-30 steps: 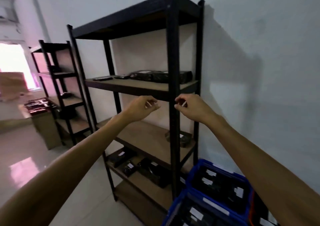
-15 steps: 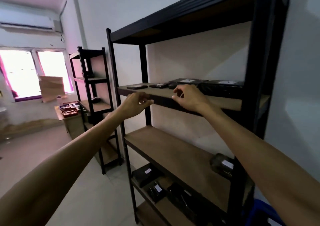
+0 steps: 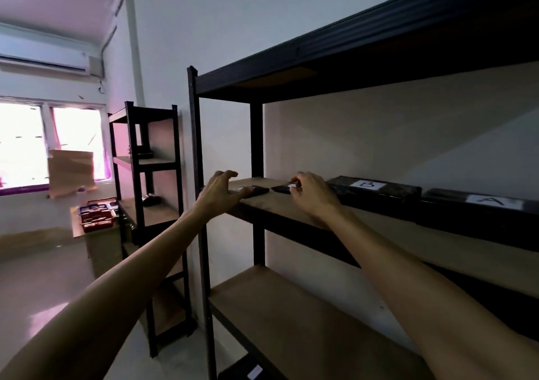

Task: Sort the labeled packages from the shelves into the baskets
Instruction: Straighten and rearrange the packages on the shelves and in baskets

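On the middle shelf board (image 3: 277,207) of the black rack lie two small black packages side by side. My left hand (image 3: 221,194) reaches over the left one (image 3: 259,190), fingers spread, fingertips at its near end and thumb raised. My right hand (image 3: 310,194) pinches the right end of the other small package (image 3: 280,188) at its white label. Further right on the same shelf lie a long black package labeled B (image 3: 372,189) and one labeled A (image 3: 481,204).
The rack's front post (image 3: 201,233) stands just left of my left wrist. Below is a bare board (image 3: 291,321), and a labeled black package (image 3: 252,372) lies lower still. A second black rack (image 3: 145,175) and a small table with a red basket (image 3: 97,220) stand at left.
I have come closer to the rack and the view has risen. Both hands moved forward onto the middle shelf, from its front edge to the two small packages.
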`<state>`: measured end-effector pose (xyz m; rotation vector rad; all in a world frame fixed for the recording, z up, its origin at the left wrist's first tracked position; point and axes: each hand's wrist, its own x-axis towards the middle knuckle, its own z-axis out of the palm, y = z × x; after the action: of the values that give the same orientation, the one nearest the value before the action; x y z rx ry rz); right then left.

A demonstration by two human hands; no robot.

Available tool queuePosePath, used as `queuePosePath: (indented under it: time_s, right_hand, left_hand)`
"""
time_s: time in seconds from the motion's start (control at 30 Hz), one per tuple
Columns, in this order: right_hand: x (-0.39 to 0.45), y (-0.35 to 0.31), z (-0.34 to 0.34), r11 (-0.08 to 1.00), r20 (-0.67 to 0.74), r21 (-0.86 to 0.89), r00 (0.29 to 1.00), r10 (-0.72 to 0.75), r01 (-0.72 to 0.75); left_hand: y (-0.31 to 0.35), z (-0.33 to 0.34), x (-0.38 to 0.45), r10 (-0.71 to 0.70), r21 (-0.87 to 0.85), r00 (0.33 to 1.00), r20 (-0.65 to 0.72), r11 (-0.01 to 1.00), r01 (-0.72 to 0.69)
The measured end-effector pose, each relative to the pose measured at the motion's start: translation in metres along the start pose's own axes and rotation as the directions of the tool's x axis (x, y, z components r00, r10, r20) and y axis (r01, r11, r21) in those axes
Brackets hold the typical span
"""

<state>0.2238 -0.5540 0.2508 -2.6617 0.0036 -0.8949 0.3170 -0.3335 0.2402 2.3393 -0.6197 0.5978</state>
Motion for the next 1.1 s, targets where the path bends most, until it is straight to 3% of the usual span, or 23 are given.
queuePosePath:
  time_s: [0.13,0.23,0.37,0.57,0.7,0.77,0.93,1.03,1.1]
  right_hand:
    - [0.031,0.0,0.032,0.995,-0.065,-0.055,0.995,0.074,-0.077]
    - [0.044,0.005,0.053,0.98,-0.079,-0.143,0.989,0.126,-0.136]
    - [0.048,0.014,0.062,0.952,-0.115,-0.228,0.977,0.181,-0.203]
    - [0.046,0.017,0.064,0.932,-0.117,-0.272,0.97,0.214,-0.238]
    - [0.046,0.019,0.064,0.932,-0.139,-0.27,0.968,0.21,-0.241]
    - [0.046,0.02,0.063,0.933,-0.145,-0.259,0.965,0.217,-0.248]
    - [0.049,0.022,0.062,0.95,-0.152,-0.125,0.952,0.268,-0.287]
    - [0.052,0.012,0.057,0.949,-0.133,0.077,0.94,0.315,-0.307]
    - [0.057,0.003,0.055,0.888,-0.043,0.269,0.916,0.398,-0.374]
  left_hand:
    - [-0.033,0.02,0.05,-0.074,0.042,0.989,0.126,0.997,0.069]
    - [-0.057,0.038,0.082,-0.048,0.143,0.976,0.215,0.99,0.017]
    - [-0.08,0.057,0.112,-0.011,0.096,0.954,0.299,0.995,-0.019]
    - [-0.089,0.071,0.13,0.036,0.046,0.95,0.312,0.998,-0.052]
    - [-0.088,0.072,0.135,0.081,-0.122,0.947,0.312,0.992,-0.044]
    - [-0.087,0.073,0.136,0.156,-0.174,0.952,0.263,0.978,-0.112]
    - [-0.083,0.065,0.133,0.37,-0.342,0.918,0.14,0.888,-0.306]
    - [-0.073,0.059,0.13,0.48,-0.4,0.866,0.142,0.828,-0.393]
    - [-0.062,0.057,0.127,0.561,-0.403,0.815,0.143,0.785,-0.47]
